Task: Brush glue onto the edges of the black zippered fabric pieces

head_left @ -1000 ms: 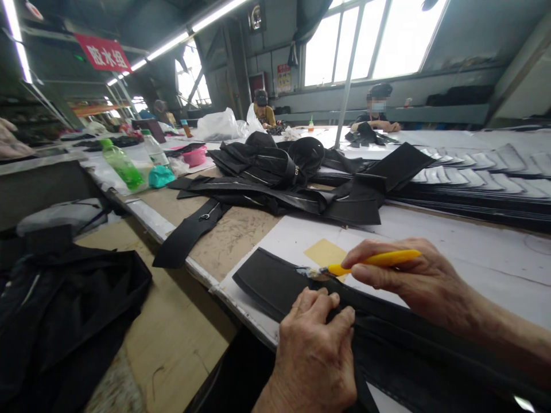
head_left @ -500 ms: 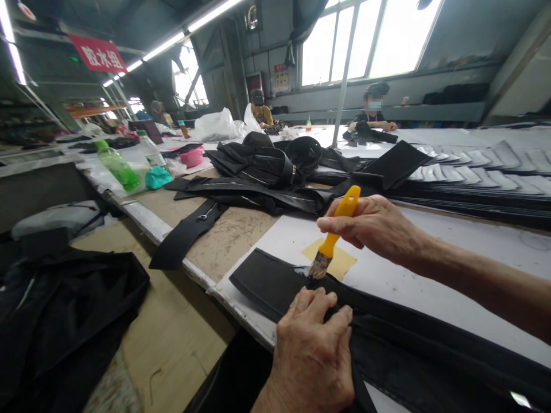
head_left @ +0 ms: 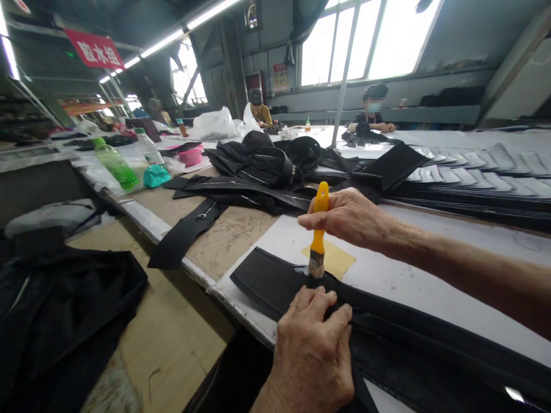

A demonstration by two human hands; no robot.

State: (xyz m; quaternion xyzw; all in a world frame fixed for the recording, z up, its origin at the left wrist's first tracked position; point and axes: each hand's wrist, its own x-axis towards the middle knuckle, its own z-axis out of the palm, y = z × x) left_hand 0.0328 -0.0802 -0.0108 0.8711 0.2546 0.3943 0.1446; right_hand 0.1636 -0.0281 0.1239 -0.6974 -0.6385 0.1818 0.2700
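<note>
Beyond the one yellow-handled brush [head_left: 319, 228] sat two co-workers: one person in yellow [head_left: 259, 110] and one masked person [head_left: 372, 110]. Left of the brush stood two bottles [head_left: 115, 163], one pink bowl [head_left: 191, 155], and one red sign [head_left: 94, 50] overhead.

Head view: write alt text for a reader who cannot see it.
The right hand holds a yellow-handled brush upright, bristles on a black fabric strip that the left hand presses onto the white table.

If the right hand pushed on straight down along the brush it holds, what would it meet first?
Probably the black strip: the right hand holds the yellow brush near upright, bristles already at the strip beyond the left hand.
</note>
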